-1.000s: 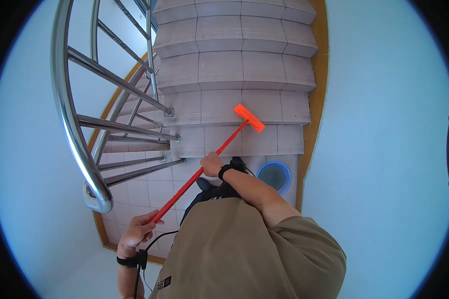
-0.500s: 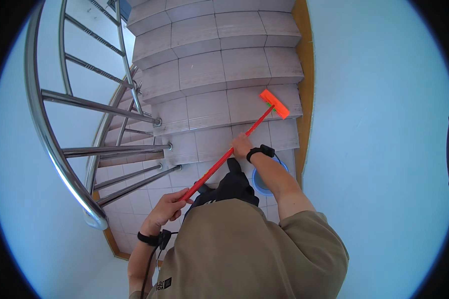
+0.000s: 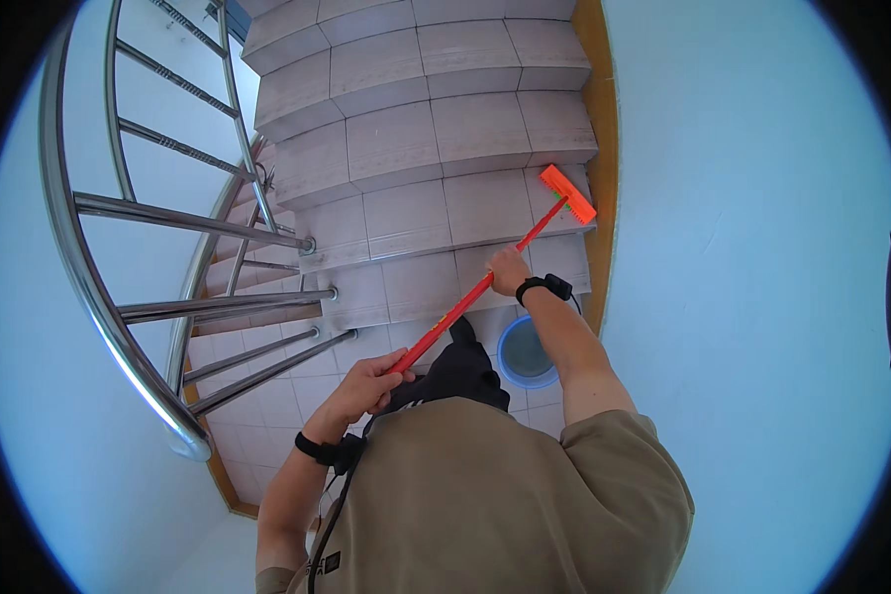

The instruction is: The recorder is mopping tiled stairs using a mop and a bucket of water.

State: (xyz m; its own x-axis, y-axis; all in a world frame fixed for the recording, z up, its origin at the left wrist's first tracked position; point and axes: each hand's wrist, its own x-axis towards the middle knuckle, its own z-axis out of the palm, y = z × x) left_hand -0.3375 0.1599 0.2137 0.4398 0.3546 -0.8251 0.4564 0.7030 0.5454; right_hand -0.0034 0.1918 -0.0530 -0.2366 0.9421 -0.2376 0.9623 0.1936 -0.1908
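Two hands: left hand (image 3: pixel 367 387), right hand (image 3: pixel 510 271), grasping a red brush (image 3: pixel 447 323)
Tiled stairs (image 3: pixel 404 220): ahead of them
Railing (image 3: pixel 208 306): to their left
Wall (image 3: pixel 742 297): to their right

Beyond the hands (image 3: pixel 510 270), pale tiled stairs (image 3: pixel 396 139) rise, scuffed along their edges. Brown skirting (image 3: pixel 604 119) borders them to the hands' right, along a plain pale-blue wall (image 3: pixel 742 297). Left of the hands curves a steel railing (image 3: pixel 57 188), glinting, with another pale wall (image 3: pixel 59 416) past it. Tiled floor (image 3: pixel 267 411) spreads below the hands; the light is cool and fairly even.
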